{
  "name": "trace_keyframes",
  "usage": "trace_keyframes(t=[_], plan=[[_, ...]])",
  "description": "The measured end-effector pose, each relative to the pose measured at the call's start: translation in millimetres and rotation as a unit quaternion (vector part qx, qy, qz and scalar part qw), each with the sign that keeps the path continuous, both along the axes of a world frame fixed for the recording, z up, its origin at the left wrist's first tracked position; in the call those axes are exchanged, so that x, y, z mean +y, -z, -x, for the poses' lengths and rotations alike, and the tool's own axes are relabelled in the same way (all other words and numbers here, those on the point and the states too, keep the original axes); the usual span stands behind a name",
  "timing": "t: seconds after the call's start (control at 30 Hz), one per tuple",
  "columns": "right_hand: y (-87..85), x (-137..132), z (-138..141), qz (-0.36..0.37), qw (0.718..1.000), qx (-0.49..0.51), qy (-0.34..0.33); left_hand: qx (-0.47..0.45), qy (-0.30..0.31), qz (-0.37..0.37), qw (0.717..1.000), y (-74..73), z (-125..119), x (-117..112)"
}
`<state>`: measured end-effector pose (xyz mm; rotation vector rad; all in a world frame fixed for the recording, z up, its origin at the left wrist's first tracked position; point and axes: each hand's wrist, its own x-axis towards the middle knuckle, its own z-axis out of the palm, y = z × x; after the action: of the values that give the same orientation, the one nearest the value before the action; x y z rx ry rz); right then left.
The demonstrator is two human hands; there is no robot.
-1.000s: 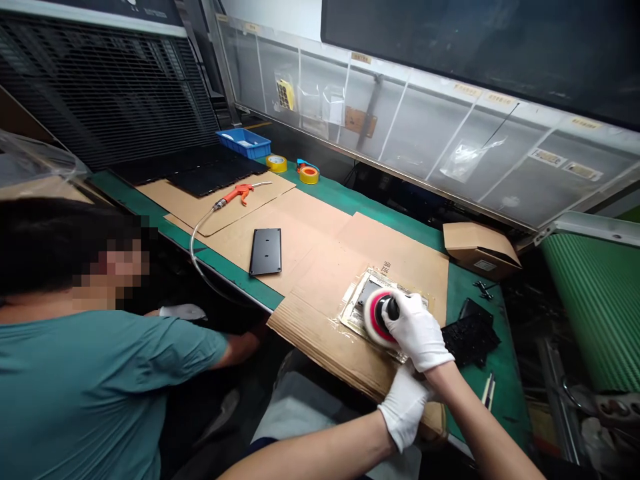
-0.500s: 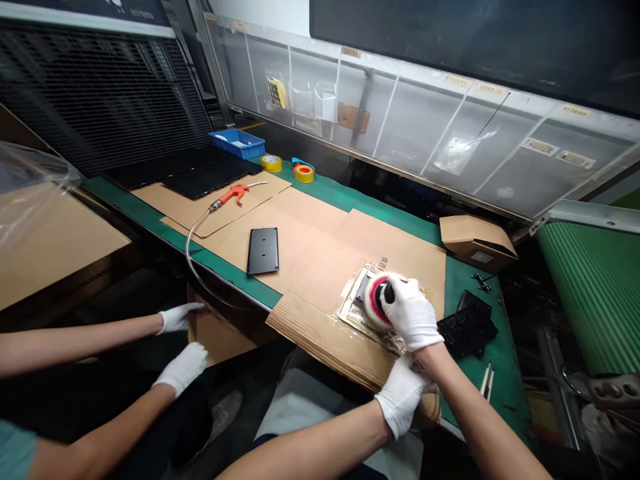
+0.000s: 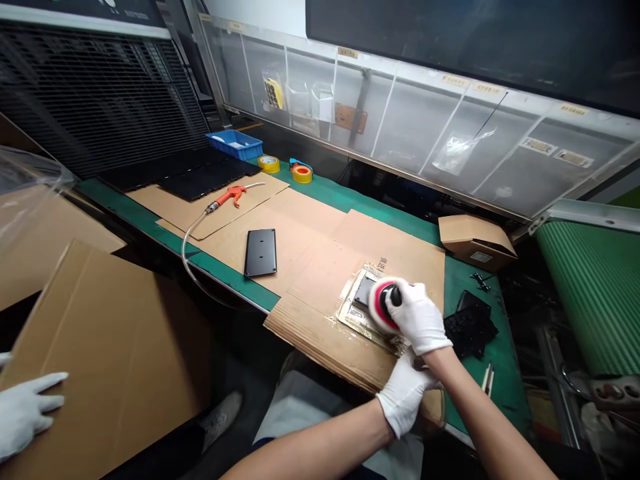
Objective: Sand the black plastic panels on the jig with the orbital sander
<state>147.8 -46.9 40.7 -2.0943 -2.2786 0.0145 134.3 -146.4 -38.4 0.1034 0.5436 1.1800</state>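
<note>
Gripping a foam-pad orbital polisher [image 3: 386,305] with the closed fingers of the gloved right hand [image 3: 417,317], pad down on a film-wrapped dark plate [image 3: 364,291] atop the cardboard sheet [image 3: 320,267]. Gloved left hand [image 3: 404,393] at that sheet's near edge, fingers curled, exact grip hidden. Left of the sheet, a co-worker's open gloved hand [image 3: 25,407] on a separate cardboard panel [image 3: 105,347]; on the sheet, a black plate [image 3: 260,253].

A factory finishing workshop: green-matted workbench [image 3: 325,191], orange air blow gun [image 3: 227,195], tape rolls [image 3: 303,175], rotary polisher [image 3: 384,305].
</note>
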Motion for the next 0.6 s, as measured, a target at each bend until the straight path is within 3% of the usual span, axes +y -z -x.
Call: trace_keyframes(t=[0.1, 0.23, 0.37, 0.53, 0.6], plan=[[0.9, -3.2, -4.7, -0.011, 0.999, -0.006, 0.033, 0.026, 0.020, -0.014, 0.999, 2.5, -3.5, -0.4], [6.1, -15.5, -9.7, -0.007, 0.999, 0.035, -0.039, -0.052, 0.009, 0.018, 0.998, 9.9, -9.5, -2.7], [10.0, -21.8, -15.5, -0.031, 0.998, 0.022, 0.047, 0.014, 0.034, -0.026, 0.999, 12.7, -12.9, -12.8], [11.9, -27.4, -23.1, -0.018, 0.999, 0.033, 0.001, 0.039, 0.032, -0.008, 0.999, 10.3, -14.5, -19.2], [11.8, -29.5, -26.2, -0.022, 0.998, 0.027, 0.046, 0.033, 0.037, -0.024, 0.998, 8.7, -14.5, -19.6]])
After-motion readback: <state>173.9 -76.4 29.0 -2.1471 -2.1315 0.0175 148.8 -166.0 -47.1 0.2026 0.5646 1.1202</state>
